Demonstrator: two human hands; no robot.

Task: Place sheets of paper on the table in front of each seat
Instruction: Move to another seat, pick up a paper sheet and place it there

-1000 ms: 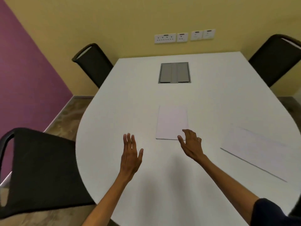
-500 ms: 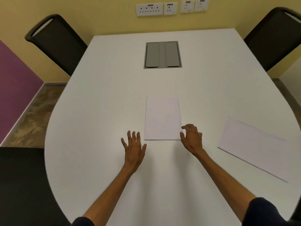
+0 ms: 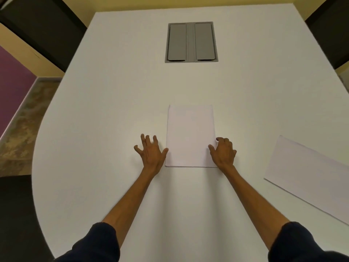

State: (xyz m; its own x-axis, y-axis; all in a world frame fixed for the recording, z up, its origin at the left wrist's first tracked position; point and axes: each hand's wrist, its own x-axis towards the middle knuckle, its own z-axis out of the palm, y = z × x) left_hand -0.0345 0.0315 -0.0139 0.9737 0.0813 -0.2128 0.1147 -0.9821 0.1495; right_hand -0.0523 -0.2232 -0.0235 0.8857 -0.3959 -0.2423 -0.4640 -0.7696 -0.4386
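On the white worktop (image 3: 113,110) the stack (image 3: 190,135) lies straight ahead of you. Your left hand (image 3: 151,154) rests spread flat with its thumb touching the stack's left edge, and your right hand (image 3: 224,154) has its grip curled, nipping the right edge. Risk: several leaves may lift together, or the stack may skid, since nothing pins it from above. Count: one worktop, two chairs (far-left chair (image 3: 43,29), far-right chair (image 3: 328,35)), one loose sheet (image 3: 309,176) skewed well right, one stack, two hands.

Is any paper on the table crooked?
Yes. The single sheet on the right lies slanted on the table, while the stack between the left hand and right hand sits straight. Nothing looks torn or spilled.
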